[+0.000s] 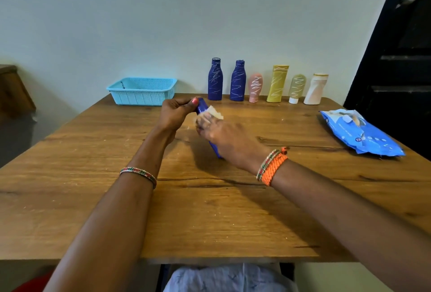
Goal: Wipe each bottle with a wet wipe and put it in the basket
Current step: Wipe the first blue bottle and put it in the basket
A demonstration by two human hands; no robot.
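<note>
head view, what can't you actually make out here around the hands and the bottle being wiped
- Blue bottle: its middle is hidden by both hands and the wet wipe.
- Right hand: motion-blurred, so its fingers on the wipe are unclear.
- Basket: far wall hides part of its floor; a dark item inside is too small to identify.
- Wipes pack: print too small to read.

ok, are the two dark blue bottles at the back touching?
Apart. The head view shows pale wall between left blue bottle and right blue bottle.
</note>
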